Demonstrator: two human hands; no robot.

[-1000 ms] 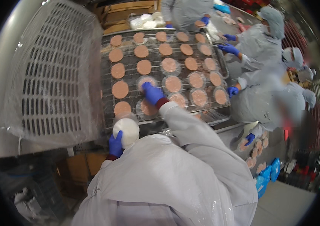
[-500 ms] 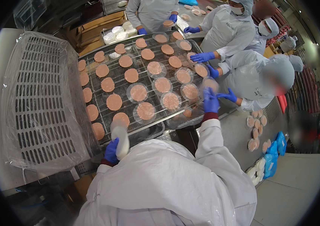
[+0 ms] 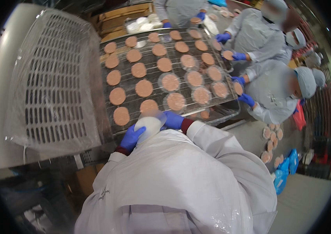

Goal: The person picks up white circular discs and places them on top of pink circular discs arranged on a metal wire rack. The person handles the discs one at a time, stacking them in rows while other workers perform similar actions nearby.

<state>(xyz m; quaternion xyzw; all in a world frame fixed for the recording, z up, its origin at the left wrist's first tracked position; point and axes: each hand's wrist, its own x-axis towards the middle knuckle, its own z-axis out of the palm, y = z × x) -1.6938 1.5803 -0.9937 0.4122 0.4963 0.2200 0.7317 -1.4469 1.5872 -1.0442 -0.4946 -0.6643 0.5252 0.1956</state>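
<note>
My left hand (image 3: 132,136), in a blue glove, is closed around a stack of white round film sheets (image 3: 149,128) at the conveyor's near edge. My right hand (image 3: 170,120) is at the far side of that stack. Its fingers, partly blurred, are on a see-through top sheet. Just beyond the stack lies a bare pink meat patty (image 3: 148,105). Rows of such round patties cover the wire conveyor (image 3: 131,102). Clear film discs cover several patties on the right, such as the covered patty (image 3: 176,101); those on the left are bare.
At left stands a slotted metal guard (image 3: 52,85) wrapped in clear plastic. Co-workers in white with blue gloves handle patties along the far right edge; one gloved hand (image 3: 246,100) is near a patty. White stacks (image 3: 144,25) sit behind; blue bags (image 3: 284,171) lie at right.
My right hand has come back from a patty at the right edge to the stack in my left hand. The view has shifted, and co-workers at right now lift patties.
</note>
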